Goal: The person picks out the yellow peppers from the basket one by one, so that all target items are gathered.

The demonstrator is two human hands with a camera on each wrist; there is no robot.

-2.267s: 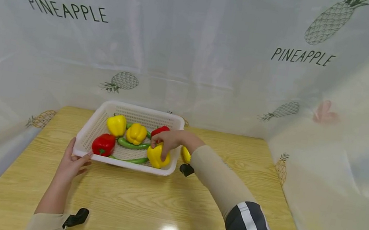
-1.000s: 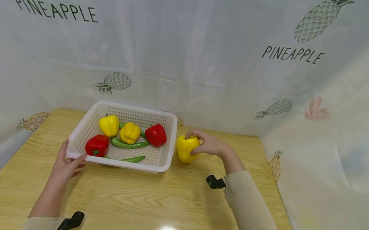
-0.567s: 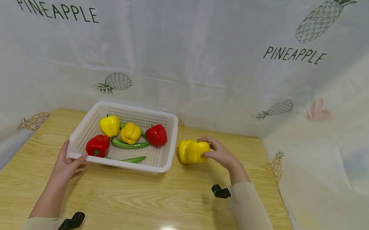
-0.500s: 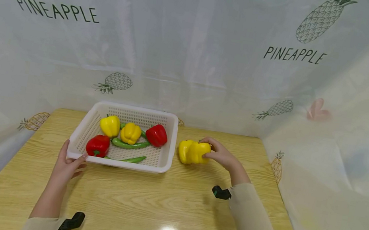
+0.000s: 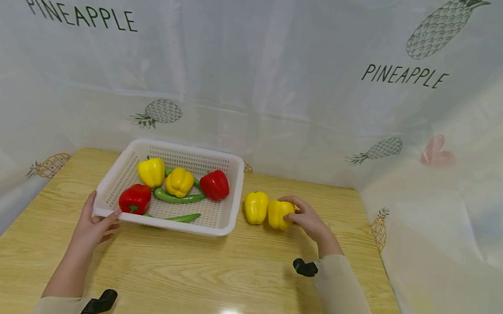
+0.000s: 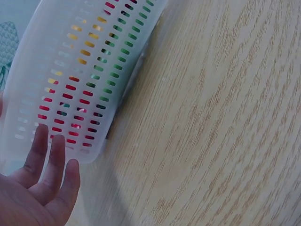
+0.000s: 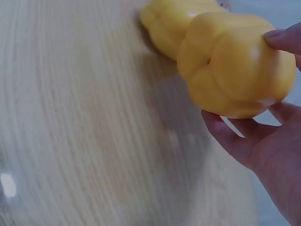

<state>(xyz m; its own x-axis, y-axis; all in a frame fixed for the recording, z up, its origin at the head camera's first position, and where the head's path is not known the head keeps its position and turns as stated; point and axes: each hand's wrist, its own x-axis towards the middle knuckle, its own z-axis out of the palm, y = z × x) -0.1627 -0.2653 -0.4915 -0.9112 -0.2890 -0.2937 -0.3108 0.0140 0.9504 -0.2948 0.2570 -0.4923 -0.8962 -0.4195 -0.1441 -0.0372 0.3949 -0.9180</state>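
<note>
My right hand (image 5: pixel 308 221) grips a yellow bell pepper (image 5: pixel 279 216) on the right of the table, thumb on one side and fingers on the other. In the right wrist view this bell pepper (image 7: pixel 240 66) fills the grasp and overlaps a second yellow bell pepper (image 7: pixel 164 28) behind it. That second pepper (image 5: pixel 255 207) sits between the held one and the basket. My left hand (image 5: pixel 91 225) holds the near left corner of the white plastic basket (image 5: pixel 171 224), thumb on the rim. In the left wrist view three fingers of the left hand (image 6: pixel 42 188) spread against its slotted wall.
In the basket lie two yellow bell peppers (image 5: pixel 151 171), two red bell peppers (image 5: pixel 214 184) and several long green peppers (image 5: pixel 178 198). A wooden table (image 5: pixel 191 285) carries everything. A pineapple-print sheet (image 5: pixel 246 68) hangs behind and at both sides.
My right hand took a yellow bell pepper out of the basket, set it down beside the other yellow pepper and slid slightly right with it. My left hand stayed at the basket's corner.
</note>
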